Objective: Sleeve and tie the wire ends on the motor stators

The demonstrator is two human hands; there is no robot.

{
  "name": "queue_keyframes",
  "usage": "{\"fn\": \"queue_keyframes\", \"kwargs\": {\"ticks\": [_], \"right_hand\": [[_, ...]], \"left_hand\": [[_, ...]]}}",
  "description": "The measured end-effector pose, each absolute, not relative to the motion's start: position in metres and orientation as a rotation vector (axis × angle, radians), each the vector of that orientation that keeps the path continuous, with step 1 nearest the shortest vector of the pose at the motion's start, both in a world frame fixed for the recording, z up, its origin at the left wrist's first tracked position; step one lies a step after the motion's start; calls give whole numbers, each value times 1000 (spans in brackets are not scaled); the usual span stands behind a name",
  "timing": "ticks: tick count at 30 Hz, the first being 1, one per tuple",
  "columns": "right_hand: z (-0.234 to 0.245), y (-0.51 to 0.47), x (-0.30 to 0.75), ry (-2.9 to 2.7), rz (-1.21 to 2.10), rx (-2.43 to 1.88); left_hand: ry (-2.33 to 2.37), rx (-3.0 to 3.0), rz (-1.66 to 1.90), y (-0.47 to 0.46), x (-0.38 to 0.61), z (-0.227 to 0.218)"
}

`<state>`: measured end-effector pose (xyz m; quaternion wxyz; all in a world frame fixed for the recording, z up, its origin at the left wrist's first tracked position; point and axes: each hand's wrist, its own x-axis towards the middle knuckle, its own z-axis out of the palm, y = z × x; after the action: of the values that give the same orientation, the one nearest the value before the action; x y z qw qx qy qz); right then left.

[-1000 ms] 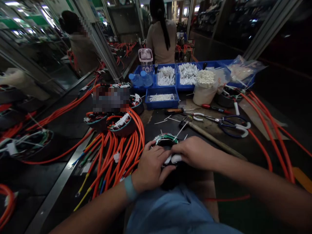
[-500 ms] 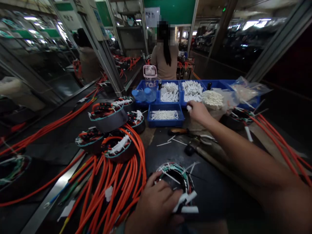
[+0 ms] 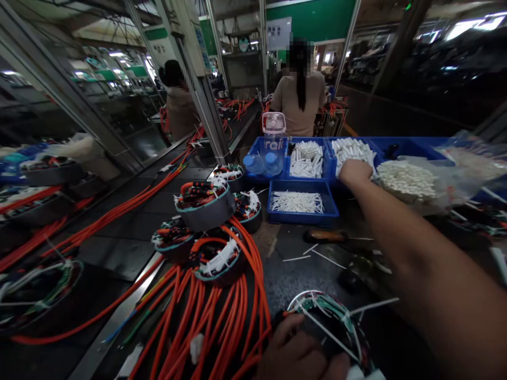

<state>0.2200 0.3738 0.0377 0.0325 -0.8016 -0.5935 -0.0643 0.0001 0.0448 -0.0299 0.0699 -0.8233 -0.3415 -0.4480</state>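
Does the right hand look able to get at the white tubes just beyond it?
Probably yes: the right hand is at the front of the blue bin, where the white tubes lie uncovered.

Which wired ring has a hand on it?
The wired ring at bottom, right of centre: the left hand rests on its rim; no hand shows on the others.

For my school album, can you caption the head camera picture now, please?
Left hand on a wire-packed ring, right hand at the white tubes.
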Motion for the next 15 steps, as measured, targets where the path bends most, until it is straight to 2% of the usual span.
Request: {"fn": "queue_keyframes", "kwargs": {"ticks": [5, 8, 10, 12, 15], "right_hand": [[53, 322, 202, -1833, -321, -2336], [60, 248, 202, -1997, -258, -1931], [64, 182, 212, -2038, -25, -1511], [65, 114, 224, -2038, 342, -1195], [58, 34, 238, -2044, 674, -1086]], "left_hand": [[-1078, -2814, -1091, 33, -11, -14], [-1150, -3001, -881, 28, -15, -5], [-1157, -3043, -790, 27, -15, -1], [-1156, -3067, -729, 28, -14, 1], [-1153, -3072, -659, 29, -13, 4]]}}
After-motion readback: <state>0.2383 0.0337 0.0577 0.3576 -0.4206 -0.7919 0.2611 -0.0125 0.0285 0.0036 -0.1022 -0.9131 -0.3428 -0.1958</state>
